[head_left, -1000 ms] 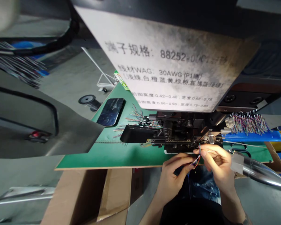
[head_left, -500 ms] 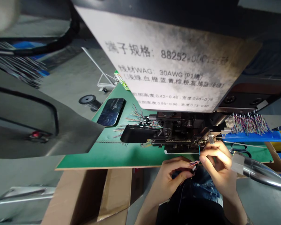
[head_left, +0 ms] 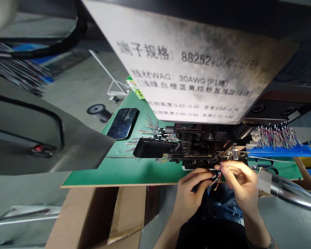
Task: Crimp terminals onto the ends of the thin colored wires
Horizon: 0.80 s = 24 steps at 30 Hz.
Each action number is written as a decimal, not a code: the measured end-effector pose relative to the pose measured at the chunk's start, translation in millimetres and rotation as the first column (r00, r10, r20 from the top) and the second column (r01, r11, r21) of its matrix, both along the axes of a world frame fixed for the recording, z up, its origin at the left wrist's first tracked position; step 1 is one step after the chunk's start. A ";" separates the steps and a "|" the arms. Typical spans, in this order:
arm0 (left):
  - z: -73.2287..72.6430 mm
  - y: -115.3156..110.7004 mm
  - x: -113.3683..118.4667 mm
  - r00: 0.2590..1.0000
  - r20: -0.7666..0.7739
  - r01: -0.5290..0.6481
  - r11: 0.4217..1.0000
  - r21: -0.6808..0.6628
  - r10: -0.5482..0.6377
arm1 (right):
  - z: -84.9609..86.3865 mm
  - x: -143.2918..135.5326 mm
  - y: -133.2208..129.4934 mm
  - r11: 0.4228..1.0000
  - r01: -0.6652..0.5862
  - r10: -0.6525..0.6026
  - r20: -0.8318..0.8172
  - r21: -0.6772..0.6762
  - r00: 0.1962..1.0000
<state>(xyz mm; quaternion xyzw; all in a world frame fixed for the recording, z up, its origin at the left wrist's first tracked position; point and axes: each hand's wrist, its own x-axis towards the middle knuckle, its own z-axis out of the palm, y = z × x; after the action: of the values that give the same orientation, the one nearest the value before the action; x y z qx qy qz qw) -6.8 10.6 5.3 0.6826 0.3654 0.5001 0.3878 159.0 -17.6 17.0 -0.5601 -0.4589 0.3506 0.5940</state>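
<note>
Thin coloured wires (head_left: pixel 217 180) fan out between my two hands, just in front of the black and metal machine (head_left: pixel 197 138). My left hand (head_left: pixel 193 190) is closed on the wire bundle near a small white piece. My right hand (head_left: pixel 238 180) pinches a wire at the machine's front edge, its fingertips just below the metal parts. Which single wire it holds is too small to tell. A label with printed text covers the upper part of the machine.
On the green table (head_left: pixel 93 178) lie a phone (head_left: pixel 123 123) and more wire bundles (head_left: pixel 155 131). A blue tray (head_left: pixel 280 151) with wires stands at the right, beside a silver lamp-like tube (head_left: pixel 290 190). Cardboard boxes (head_left: pixel 126 214) stand below the table.
My left hand has moved slightly up towards the machine. My right hand has shifted its pinch, and the light blue wire no longer shows upright. Red and yellow wire ends now hang between the hands.
</note>
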 end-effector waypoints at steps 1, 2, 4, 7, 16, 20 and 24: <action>0.0 0.0 0.0 1.000 -0.008 -0.014 1.000 0.015 0.015 | 0.2 -0.4 0.4 1.000 -0.002 0.002 -0.009 -0.002 1.000; 0.0 0.0 0.0 1.000 -0.012 -0.025 0.999 0.027 0.025 | 0.6 -0.6 0.7 1.000 -0.005 0.005 -0.013 -0.007 1.000; 0.2 0.0 0.2 0.999 -0.009 -0.032 0.999 0.043 0.033 | 1.4 -0.6 1.5 1.000 -0.008 0.007 -0.013 -0.017 1.000; -0.5 -0.2 0.9 1.000 0.001 -0.031 0.998 0.051 0.031 | 1.7 -0.2 2.7 1.000 -0.008 0.008 -0.006 -0.025 1.000; 2.2 -1.3 -5.6 0.998 0.025 0.052 0.995 -0.086 -0.051 | 3.3 4.1 1.3 1.000 -0.004 0.004 0.118 -0.002 0.993; 4.4 -1.5 -12.5 0.957 0.191 0.266 0.927 -0.266 -0.220 | 14.5 10.2 0.1 0.985 -0.094 0.050 0.278 0.144 0.959; 4.2 -0.7 -12.8 0.955 0.197 0.272 0.919 -0.287 -0.221 | 12.4 8.5 -2.3 0.992 -0.109 0.097 0.169 0.066 0.981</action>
<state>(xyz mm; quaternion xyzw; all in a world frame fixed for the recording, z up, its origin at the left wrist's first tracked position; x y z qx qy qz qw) -19.5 9.9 9.5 0.6110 0.3182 0.4366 0.5786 167.5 -19.9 29.4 -0.5401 -0.5477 0.3158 0.5555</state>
